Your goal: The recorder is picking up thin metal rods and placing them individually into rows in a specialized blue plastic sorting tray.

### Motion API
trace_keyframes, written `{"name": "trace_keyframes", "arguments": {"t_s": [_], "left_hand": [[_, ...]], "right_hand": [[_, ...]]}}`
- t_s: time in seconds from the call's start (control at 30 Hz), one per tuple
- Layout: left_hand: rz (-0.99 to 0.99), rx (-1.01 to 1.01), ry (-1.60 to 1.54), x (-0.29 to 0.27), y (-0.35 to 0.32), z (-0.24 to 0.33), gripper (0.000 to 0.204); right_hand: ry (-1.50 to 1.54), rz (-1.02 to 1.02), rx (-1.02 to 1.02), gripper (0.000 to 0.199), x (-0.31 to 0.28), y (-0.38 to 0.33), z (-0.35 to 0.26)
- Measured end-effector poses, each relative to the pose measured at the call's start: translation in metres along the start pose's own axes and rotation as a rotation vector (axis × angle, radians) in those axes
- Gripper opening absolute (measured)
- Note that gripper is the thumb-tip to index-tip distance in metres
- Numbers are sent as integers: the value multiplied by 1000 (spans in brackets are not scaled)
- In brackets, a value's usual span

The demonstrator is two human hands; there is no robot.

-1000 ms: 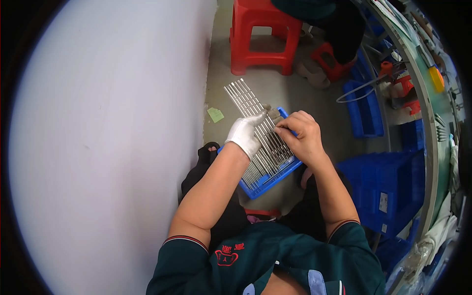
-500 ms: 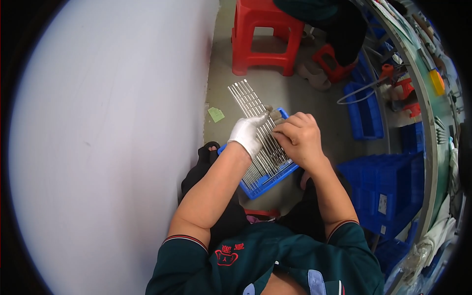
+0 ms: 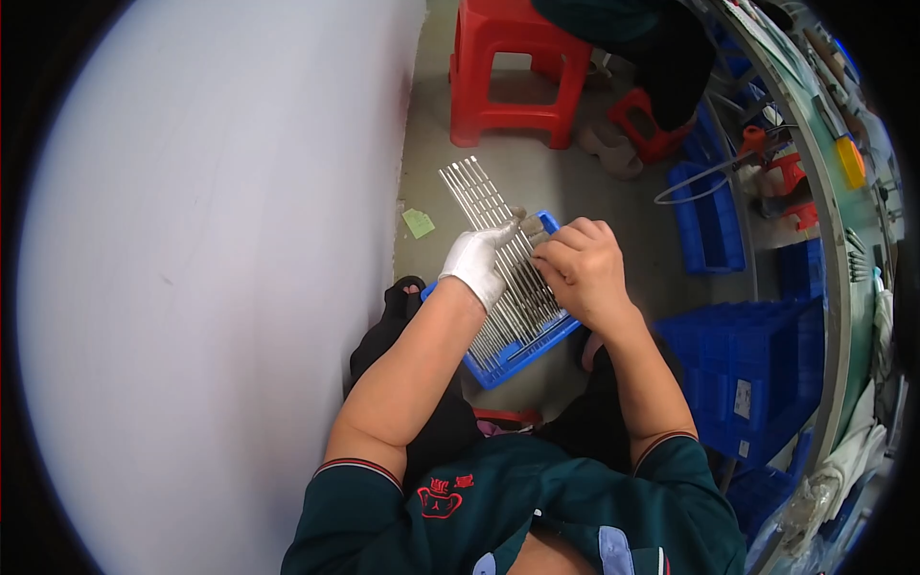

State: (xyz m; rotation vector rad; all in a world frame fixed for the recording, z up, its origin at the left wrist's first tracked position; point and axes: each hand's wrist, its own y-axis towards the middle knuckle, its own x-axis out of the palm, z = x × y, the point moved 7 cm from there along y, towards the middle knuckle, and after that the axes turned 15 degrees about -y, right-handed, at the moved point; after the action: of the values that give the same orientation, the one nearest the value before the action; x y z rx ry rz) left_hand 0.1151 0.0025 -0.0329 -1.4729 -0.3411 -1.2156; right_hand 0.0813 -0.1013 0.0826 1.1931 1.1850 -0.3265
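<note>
My left hand (image 3: 476, 263), in a whitish glove with dirty fingertips, is closed around several thin metal rods (image 3: 476, 195). The rods lie side by side and slant from upper left to lower right. Bare and curled, my right hand (image 3: 584, 265) is at the right side of the rods, thumb and fingers pinched together. Whatever sits between those fingertips is too small to make out. Below both hands stands a blue plastic crate (image 3: 518, 367) with more metal rods (image 3: 496, 347) in it. My hands and the held rods hide part of the crate.
A white wall (image 3: 211, 287) runs along my left. Ahead is a red stool (image 3: 522, 122), with another person's legs (image 3: 676, 72) beside it. On the right are stacked blue crates (image 3: 714, 374) and a green-topped workbench (image 3: 834, 182). A green paper scrap (image 3: 418, 223) lies on the floor.
The rods and my left hand have shifted very slightly left in the picture. My right hand keeps nearly the same pinched pose.
</note>
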Motion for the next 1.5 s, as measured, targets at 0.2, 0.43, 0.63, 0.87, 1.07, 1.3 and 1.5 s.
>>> {"name": "trace_keyframes", "arguments": {"t_s": [0.2, 0.43, 0.63, 0.87, 1.07, 1.3, 1.5], "left_hand": [[13, -7, 57, -2, -1, 1, 22], [3, 29, 63, 6, -8, 3, 23], [7, -33, -91, 7, -8, 0, 25], [-6, -24, -31, 3, -4, -1, 23], [-3, -22, 12, 1, 0, 2, 20], [31, 23, 30, -9, 9, 6, 22], [76, 19, -40, -3, 1, 7, 20]], "right_hand": [[28, -36, 61, 10, -1, 1, 2], [205, 83, 230, 7, -7, -4, 20], [272, -39, 327, 7, 6, -9, 31], [261, -22, 283, 6, 5, -10, 30], [29, -13, 37, 11, 1, -2, 8], [192, 45, 204, 7, -10, -6, 25], [291, -91, 288, 6, 5, -14, 32]]}}
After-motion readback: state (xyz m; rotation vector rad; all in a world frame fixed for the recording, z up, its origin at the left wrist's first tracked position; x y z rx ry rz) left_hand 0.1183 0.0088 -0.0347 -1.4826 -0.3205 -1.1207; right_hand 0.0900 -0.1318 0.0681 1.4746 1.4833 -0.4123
